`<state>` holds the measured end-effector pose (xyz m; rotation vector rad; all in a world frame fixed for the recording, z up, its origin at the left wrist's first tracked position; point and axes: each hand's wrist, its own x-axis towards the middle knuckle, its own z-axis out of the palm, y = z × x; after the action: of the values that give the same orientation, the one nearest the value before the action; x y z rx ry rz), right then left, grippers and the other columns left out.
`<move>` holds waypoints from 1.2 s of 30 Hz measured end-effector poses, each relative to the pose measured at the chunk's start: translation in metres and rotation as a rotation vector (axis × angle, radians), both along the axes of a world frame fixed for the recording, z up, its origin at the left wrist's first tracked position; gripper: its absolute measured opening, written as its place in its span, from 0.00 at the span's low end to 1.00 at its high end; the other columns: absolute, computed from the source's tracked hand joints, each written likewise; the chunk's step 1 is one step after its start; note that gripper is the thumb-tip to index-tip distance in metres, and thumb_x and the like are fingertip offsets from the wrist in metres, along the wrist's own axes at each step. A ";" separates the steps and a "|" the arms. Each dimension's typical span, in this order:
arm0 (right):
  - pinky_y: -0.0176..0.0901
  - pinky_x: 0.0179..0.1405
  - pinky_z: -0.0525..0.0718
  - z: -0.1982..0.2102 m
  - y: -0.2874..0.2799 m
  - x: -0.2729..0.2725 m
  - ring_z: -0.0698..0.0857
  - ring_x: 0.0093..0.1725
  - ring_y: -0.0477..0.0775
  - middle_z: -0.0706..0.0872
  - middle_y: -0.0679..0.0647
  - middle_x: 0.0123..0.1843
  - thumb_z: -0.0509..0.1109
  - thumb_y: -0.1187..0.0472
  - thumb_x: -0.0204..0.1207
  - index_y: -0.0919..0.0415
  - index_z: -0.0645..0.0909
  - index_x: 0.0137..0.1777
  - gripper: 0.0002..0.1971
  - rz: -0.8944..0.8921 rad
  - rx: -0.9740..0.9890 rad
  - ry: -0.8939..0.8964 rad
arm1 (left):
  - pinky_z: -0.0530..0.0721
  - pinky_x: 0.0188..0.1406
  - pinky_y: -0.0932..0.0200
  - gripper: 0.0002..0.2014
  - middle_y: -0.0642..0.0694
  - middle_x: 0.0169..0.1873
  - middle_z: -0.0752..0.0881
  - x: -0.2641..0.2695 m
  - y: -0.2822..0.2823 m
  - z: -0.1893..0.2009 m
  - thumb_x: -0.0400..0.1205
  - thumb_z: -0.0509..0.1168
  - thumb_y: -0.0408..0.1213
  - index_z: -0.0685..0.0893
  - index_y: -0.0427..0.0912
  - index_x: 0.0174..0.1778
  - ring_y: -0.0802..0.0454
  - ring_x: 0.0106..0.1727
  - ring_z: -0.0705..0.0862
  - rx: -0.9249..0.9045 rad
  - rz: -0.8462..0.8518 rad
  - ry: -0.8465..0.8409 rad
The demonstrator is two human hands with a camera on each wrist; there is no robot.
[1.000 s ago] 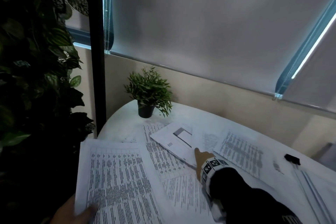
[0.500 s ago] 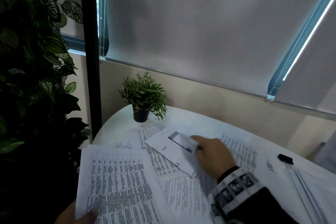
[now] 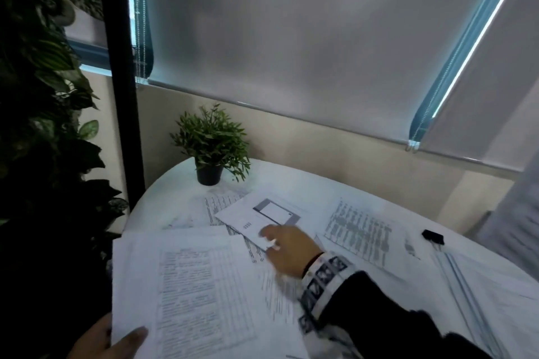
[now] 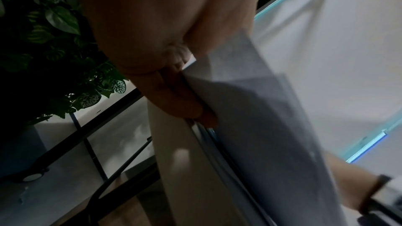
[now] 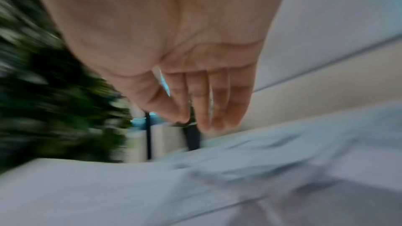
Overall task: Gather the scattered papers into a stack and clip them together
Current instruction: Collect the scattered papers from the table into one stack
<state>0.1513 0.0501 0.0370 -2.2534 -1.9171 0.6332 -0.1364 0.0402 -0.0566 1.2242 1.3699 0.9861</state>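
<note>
Left hand [image 3: 102, 338]: gripped white printed stack [image 3: 186, 294].
Right hand [image 3: 287, 248]: fingers loose, empty, beside small potted plant's [image 3: 211, 148] near sheet [image 3: 256, 218].
Risk: sheet likely to slide, unpinched.

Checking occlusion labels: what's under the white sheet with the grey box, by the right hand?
Under the white sheet with the grey-framed box, printed text sheets show past its left edge, on the round white table. The right hand covers its near corner. Anything directly beneath is hidden.
</note>
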 end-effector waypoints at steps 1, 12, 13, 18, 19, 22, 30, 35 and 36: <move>0.47 0.73 0.72 -0.003 0.010 0.035 0.73 0.73 0.58 0.72 0.56 0.76 0.61 0.60 0.79 0.53 0.67 0.77 0.25 -0.112 -0.049 -0.167 | 0.69 0.67 0.47 0.26 0.37 0.58 0.81 -0.008 0.007 -0.006 0.70 0.74 0.20 0.78 0.23 0.65 0.35 0.67 0.77 -0.051 0.025 -0.021; 0.45 0.42 0.74 -0.056 0.006 0.188 0.82 0.46 0.55 0.80 0.58 0.67 0.71 0.56 0.71 0.47 0.37 0.83 0.51 -0.365 -0.548 -0.545 | 0.79 0.41 0.59 0.11 0.46 0.43 0.88 -0.009 -0.003 -0.014 0.78 0.67 0.23 0.82 0.38 0.54 0.49 0.44 0.85 -0.085 -0.010 -0.130; 0.44 0.41 0.73 -0.057 0.005 0.189 0.84 0.53 0.58 0.79 0.59 0.69 0.73 0.57 0.71 0.47 0.38 0.84 0.52 -0.354 -0.548 -0.528 | 0.80 0.39 0.59 0.11 0.47 0.42 0.87 -0.008 -0.003 -0.013 0.78 0.66 0.23 0.82 0.38 0.53 0.51 0.43 0.85 -0.076 -0.012 -0.137; 0.47 0.64 0.78 -0.053 -0.009 0.189 0.76 0.72 0.60 0.70 0.61 0.78 0.66 0.60 0.77 0.52 0.57 0.82 0.35 -0.386 -0.393 -0.585 | 0.83 0.41 0.57 0.09 0.49 0.42 0.89 -0.010 -0.001 -0.020 0.77 0.68 0.24 0.84 0.40 0.50 0.47 0.45 0.86 -0.064 0.004 -0.133; 0.47 0.69 0.76 -0.047 -0.010 0.185 0.76 0.72 0.59 0.71 0.59 0.78 0.64 0.59 0.78 0.54 0.63 0.79 0.29 -0.377 -0.369 -0.599 | 0.82 0.45 0.55 0.09 0.51 0.41 0.89 -0.010 -0.001 -0.021 0.77 0.68 0.24 0.85 0.42 0.49 0.47 0.46 0.87 -0.069 0.006 -0.124; 0.48 0.63 0.79 -0.015 -0.011 0.145 0.81 0.66 0.60 0.79 0.60 0.71 0.58 0.57 0.81 0.52 0.75 0.69 0.18 -0.372 -0.169 -0.548 | 0.83 0.53 0.47 0.10 0.53 0.38 0.91 -0.013 0.000 -0.025 0.78 0.67 0.24 0.85 0.45 0.44 0.44 0.46 0.88 -0.073 0.003 -0.114; 0.58 0.53 0.79 -0.004 -0.061 -0.096 0.77 0.63 0.66 0.75 0.60 0.70 0.61 0.66 0.79 0.51 0.59 0.79 0.29 0.656 0.009 -0.448 | 0.79 0.59 0.46 0.22 0.40 0.55 0.87 -0.010 0.002 -0.006 0.83 0.55 0.55 0.83 0.43 0.60 0.40 0.58 0.84 -0.358 0.066 -0.514; 0.60 0.70 0.70 -0.014 -0.047 -0.100 0.71 0.73 0.61 0.68 0.54 0.79 0.57 0.40 0.81 0.42 0.57 0.80 0.28 0.726 -0.352 -0.121 | 0.72 0.67 0.49 0.24 0.39 0.66 0.82 -0.003 -0.001 0.000 0.77 0.71 0.36 0.77 0.38 0.70 0.41 0.62 0.81 -0.218 0.036 -0.144; 0.57 0.74 0.68 -0.006 -0.036 -0.088 0.73 0.73 0.57 0.70 0.51 0.79 0.56 0.33 0.77 0.40 0.61 0.78 0.30 0.588 -0.386 -0.016 | 0.73 0.67 0.48 0.24 0.39 0.64 0.82 -0.002 -0.001 0.002 0.76 0.72 0.31 0.78 0.36 0.68 0.41 0.60 0.81 -0.207 0.033 -0.092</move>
<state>0.0630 0.0145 0.0314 -1.8412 -2.6795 1.1383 -0.1388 0.0389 -0.0544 0.9931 1.3857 0.8879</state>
